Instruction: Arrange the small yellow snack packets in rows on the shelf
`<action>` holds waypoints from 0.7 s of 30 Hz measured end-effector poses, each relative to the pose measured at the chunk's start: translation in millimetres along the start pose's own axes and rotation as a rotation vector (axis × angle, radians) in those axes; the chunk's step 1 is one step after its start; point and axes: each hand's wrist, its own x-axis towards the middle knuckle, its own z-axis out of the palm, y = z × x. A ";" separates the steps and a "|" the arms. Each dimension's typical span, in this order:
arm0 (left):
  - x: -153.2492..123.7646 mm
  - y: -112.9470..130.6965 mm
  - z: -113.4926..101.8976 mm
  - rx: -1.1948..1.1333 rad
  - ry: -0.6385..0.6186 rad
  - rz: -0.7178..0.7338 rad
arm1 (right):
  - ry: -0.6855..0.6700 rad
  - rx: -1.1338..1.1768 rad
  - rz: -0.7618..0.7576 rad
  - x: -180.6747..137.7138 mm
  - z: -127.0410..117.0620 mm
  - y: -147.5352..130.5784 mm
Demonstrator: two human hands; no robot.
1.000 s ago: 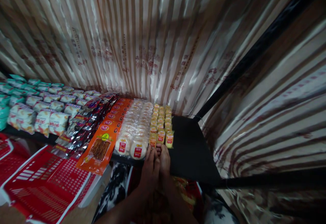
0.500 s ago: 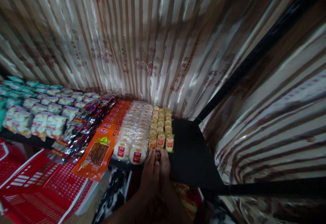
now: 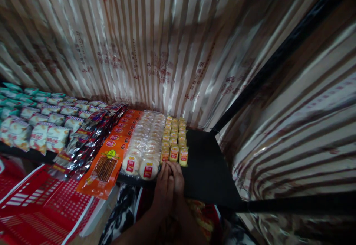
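My left hand and my right hand are side by side at the shelf's front edge. Their fingertips meet in front of small yellow snack packs, close against the left and middle packs of the front row. The fingers of both hands are bent and drawn together. Whatever lies between them is hidden. The yellow packs stand in three columns running back toward the curtain. Just left of my hands are two columns of clear-wrapped round white crackers with red labels.
Orange snack bags, dark shiny packets, white snack bags and green packs line the black shelf leftward. Red baskets stand below. A striped curtain hangs behind, crossed at right by a black post.
The view has shifted slightly, so the goods sit a little further left. My right fingertips have moved left and up, nearer my left fingertips, against the yellow packs.
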 end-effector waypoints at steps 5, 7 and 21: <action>1.3 -2.3 2.6 0.009 0.031 0.039 | -0.052 0.069 0.045 -2.5 -1.2 -1.9; 0.2 -2.2 2.6 0.006 0.044 0.035 | -0.039 0.070 0.034 -3.6 -2.0 -1.6; -50.2 4.0 -13.7 0.064 0.055 0.048 | -0.006 -0.026 -0.017 -51.2 -16.3 4.5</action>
